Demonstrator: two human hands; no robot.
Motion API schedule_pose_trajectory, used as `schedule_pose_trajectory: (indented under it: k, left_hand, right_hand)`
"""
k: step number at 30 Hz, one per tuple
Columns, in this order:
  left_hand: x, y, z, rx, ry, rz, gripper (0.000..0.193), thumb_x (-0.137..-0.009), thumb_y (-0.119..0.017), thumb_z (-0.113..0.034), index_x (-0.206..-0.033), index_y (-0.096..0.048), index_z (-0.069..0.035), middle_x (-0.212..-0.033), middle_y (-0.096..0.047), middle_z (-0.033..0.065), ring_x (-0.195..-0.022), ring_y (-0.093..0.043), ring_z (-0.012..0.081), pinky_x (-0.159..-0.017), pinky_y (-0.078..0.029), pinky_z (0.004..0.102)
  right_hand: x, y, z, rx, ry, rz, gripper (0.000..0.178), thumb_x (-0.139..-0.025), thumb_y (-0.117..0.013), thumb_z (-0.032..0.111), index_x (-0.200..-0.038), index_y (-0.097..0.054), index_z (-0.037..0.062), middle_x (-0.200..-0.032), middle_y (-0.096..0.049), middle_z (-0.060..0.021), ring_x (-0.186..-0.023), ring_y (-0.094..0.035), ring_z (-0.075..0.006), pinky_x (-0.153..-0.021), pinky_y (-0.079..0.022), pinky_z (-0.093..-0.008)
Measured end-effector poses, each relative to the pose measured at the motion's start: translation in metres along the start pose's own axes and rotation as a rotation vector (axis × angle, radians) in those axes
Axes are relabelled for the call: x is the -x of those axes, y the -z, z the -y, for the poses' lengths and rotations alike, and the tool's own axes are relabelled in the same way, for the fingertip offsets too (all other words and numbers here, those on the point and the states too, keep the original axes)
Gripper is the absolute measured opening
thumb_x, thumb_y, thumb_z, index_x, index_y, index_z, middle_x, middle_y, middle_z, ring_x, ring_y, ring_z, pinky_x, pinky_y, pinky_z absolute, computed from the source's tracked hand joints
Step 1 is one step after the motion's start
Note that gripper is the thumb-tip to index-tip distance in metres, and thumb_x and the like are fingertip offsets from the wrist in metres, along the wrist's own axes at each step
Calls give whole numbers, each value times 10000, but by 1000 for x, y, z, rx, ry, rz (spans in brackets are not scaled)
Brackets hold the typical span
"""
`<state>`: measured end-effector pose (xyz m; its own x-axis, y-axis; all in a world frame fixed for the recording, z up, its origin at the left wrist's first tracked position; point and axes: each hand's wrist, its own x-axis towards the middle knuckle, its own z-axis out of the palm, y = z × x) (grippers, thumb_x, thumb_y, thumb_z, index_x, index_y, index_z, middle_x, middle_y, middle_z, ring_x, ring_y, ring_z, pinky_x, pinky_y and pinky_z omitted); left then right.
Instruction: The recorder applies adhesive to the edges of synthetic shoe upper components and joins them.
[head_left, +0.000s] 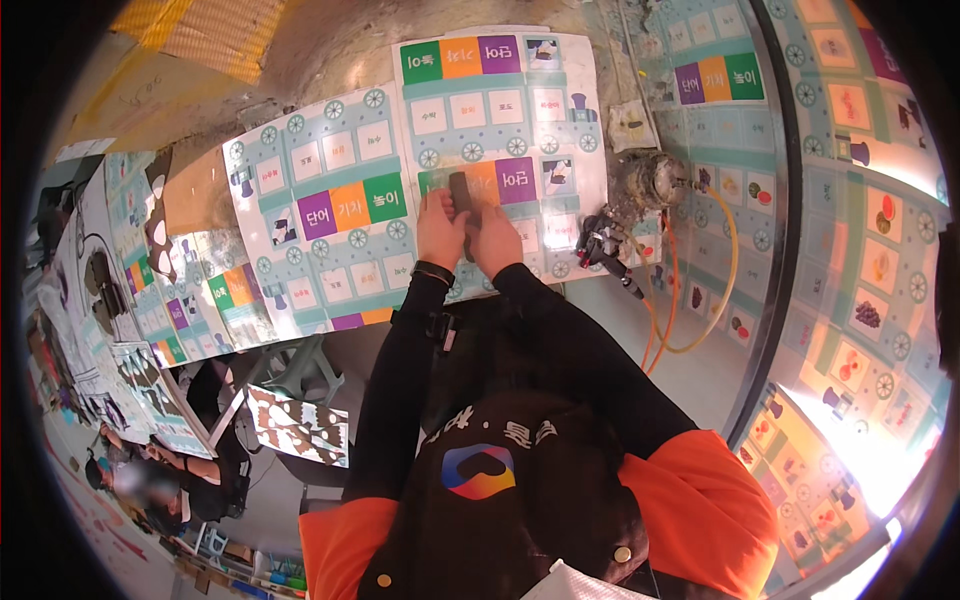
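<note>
A narrow dark brown bar (460, 192), its exact kind unclear, stands out between my two hands over a table covered with printed sheets. My left hand (440, 232) is closed against the bar's left side, with the fingertips curled at it. On the other side my right hand (495, 240) closes round its lower part, which the fingers partly hide. Beneath both hands lies a printed sheet (480, 105) with coloured blocks, train cars and wheels. A matching sheet (350, 150) lies to the left.
Right of my hands rests a black and red hand tool (605, 245) beside a grimy round metal part (650, 180). Yellow (735, 250) and orange hoses (672, 300) hang over the table's edge. A dark frame post (785, 200) rises at right. Another person (165, 480) sits at lower left near a stool (300, 370).
</note>
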<state>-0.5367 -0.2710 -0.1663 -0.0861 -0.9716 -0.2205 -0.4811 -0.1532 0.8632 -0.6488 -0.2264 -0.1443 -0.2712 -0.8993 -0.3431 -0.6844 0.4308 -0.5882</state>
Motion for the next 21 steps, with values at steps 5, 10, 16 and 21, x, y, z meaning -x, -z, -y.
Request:
schedule_pose_trajectory:
  k: [5,10,16,21]
  left_hand:
    - [20,26,14,42,-17,-188,345,-851,-735,-38,-1161,-591,9,-1023,-636,133,-851,-670,219,-743,-564,342]
    - [47,82,58,-137,-53,-360,255,-898,-665,-40,-1143,-604,-1,-991,-639,116,-824,-650,202,-699,-538,331]
    - [68,127,100,-277,92,-492,240,-898,-629,-42,-1134,-607,-3,-964,-598,125,-765,-594,241,-716,-490,385]
    - [72,126,117,-204,136,-428,259,-854,-686,-75,-1089,-603,-4,-887,-547,99,-764,-554,239,-726,-474,383]
  right_hand:
    - [-12,25,2,160,322,-171,489,-898,-654,206,-1315,-516,-11,-1339,-545,-194,-1225,-537,-397,-1002,-443,-511]
    - [-11,19,10,432,595,-90,683,-964,-556,328,-1511,-353,-27,-1628,-265,-168,-1540,-162,-320,-1213,-143,-587]
    - [-5,-2,4,430,545,-56,699,-977,-541,350,-1520,-325,-34,-1629,-255,-169,-1536,-166,-330,-1218,-126,-588]
    - [-3,-5,5,455,552,-51,706,-974,-544,355,-1519,-323,-36,-1632,-239,-179,-1534,-168,-333,-1221,-118,-585]
